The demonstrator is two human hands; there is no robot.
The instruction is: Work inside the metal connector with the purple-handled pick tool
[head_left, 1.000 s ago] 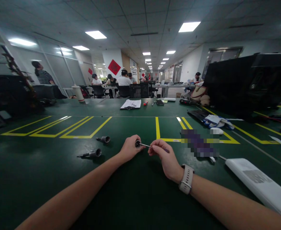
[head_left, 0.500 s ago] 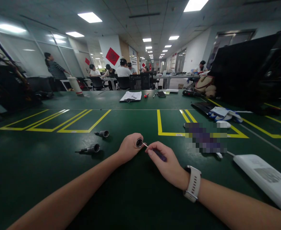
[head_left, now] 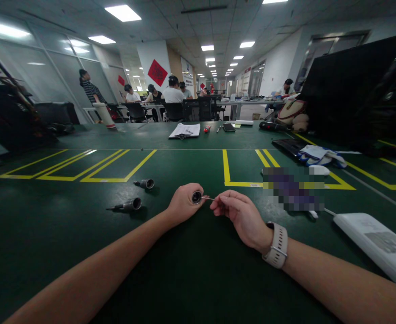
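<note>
My left hand (head_left: 183,203) is closed round a small metal cylinder (head_left: 197,197), its round open end facing right. My right hand (head_left: 238,213) pinches a thin tool with a slim metal shaft (head_left: 207,198), whose tip sits at the cylinder's opening. Both hands rest on the dark green table mat (head_left: 191,270). Two similar metal cylinders (head_left: 145,183) (head_left: 130,205) lie on the mat left of my left hand. A pale watch sits on my right wrist.
A white flat device (head_left: 376,243) with a cable lies at the right. Gloves (head_left: 319,155), a clipboard (head_left: 184,131), pens and a phone lie farther back. Yellow lines mark the mat. People sit at tables behind; one person stands at the far left.
My right hand has shifted from gripping the tool low along the mat to pinching it higher, with the shaft still at the cylinder's mouth. The camera has tilted slightly.
</note>
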